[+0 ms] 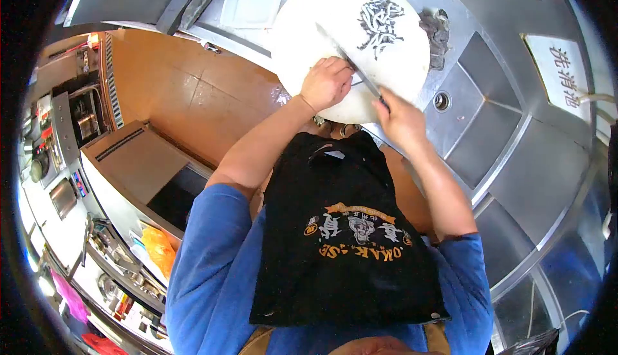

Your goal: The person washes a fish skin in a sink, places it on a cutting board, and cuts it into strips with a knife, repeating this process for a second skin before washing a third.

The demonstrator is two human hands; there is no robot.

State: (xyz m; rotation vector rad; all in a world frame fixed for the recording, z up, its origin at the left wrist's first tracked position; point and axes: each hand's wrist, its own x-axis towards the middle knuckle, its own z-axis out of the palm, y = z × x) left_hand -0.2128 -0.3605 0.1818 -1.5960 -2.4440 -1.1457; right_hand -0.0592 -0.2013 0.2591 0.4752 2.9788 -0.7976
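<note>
On a round white cutting board [302,14], my right hand [403,122] grips the handle of a kitchen knife [351,59]. Its blade lies slantwise over the board, pointing to the upper left. My left hand [327,83] is close against the blade, its fingers curled down on the board. Under and beside those fingers shows a bit of a dark-and-white piece of food [356,83]; most of it is hidden. A pile of thin black-and-white strips [381,23] lies on the board's far right part.
Behind the board to the left stands a white plastic tray [252,1]. A crumpled dark bag-like bundle [436,36] touches the board's right side. Farther right are a steel sink basin [467,123] with a drain [441,101] and a wall sign [559,72]. Tiled floor [193,78] lies left.
</note>
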